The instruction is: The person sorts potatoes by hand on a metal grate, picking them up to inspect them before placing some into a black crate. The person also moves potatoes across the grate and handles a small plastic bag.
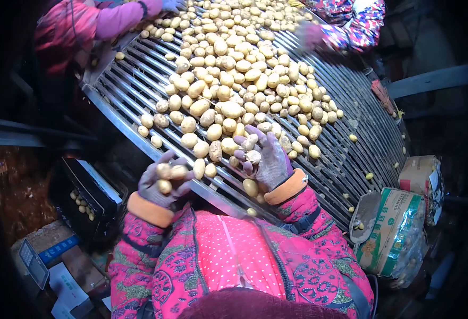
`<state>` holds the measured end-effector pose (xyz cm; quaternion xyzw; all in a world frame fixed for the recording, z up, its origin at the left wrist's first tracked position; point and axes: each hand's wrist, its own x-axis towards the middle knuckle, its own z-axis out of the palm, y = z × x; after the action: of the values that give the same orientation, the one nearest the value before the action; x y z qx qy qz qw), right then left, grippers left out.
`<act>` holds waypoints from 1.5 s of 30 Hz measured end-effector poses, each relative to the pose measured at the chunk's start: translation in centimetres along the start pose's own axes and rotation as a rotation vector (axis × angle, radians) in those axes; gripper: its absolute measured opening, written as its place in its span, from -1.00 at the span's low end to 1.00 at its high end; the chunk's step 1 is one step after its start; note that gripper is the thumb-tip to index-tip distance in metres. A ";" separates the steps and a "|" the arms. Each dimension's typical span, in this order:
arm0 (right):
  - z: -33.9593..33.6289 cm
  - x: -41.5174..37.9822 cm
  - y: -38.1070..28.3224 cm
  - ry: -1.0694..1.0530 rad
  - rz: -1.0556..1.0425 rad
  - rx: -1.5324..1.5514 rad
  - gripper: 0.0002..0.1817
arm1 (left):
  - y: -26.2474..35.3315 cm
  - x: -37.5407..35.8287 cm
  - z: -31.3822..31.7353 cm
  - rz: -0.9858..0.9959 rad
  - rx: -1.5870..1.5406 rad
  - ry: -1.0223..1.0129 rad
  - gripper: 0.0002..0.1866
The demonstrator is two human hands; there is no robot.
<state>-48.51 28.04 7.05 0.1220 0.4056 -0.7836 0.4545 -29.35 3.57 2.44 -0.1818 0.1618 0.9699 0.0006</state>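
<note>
A heap of potatoes lies on a slatted metal sorting table in front of me. My left hand, in a grey-purple glove, is at the table's near edge, palm up. Its fingers curl round several small potatoes. My right hand, gloved alike, is palm up at the near side of the heap. Two small pale potatoes with rough, whitish surfaces lie among its bent fingers. Loose potatoes rest on the slats between both hands.
Across the table, one co-worker's purple sleeve and another's blurred gloved hand reach toward the heap. A black crate with potatoes stands lower left, near a scale. At right are a metal scoop and cardboard boxes.
</note>
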 end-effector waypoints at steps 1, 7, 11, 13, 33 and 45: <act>-0.1 0.1 0.3 -0.030 0.015 0.060 -0.37 | 0.8 -2.0 -1.1 0.018 -0.063 0.064 -0.40; -0.4 1.4 2.7 -0.065 0.069 0.161 -0.26 | 1.2 -13.5 -10.7 0.210 -0.203 0.321 -0.45; -1.0 2.3 2.8 -0.130 0.090 0.194 -0.26 | 1.0 -12.1 -8.8 0.202 -0.310 0.229 -0.45; 0.4 1.7 2.8 -0.020 0.031 0.092 -0.22 | 2.1 -7.8 -6.4 0.126 -0.301 0.178 -0.46; 6.4 -1.0 3.1 -0.524 -0.757 -1.066 -0.53 | -1.2 -2.2 3.1 0.217 0.718 0.093 -0.68; -13.3 -6.3 2.3 0.435 -0.683 -1.770 -0.13 | 1.6 -21.3 -36.7 -0.660 1.573 1.055 -0.54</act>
<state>-45.51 41.26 0.80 -0.2460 0.9366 -0.2453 0.0452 3.35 -8.27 -21.85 -0.5722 0.6781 0.3341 0.3180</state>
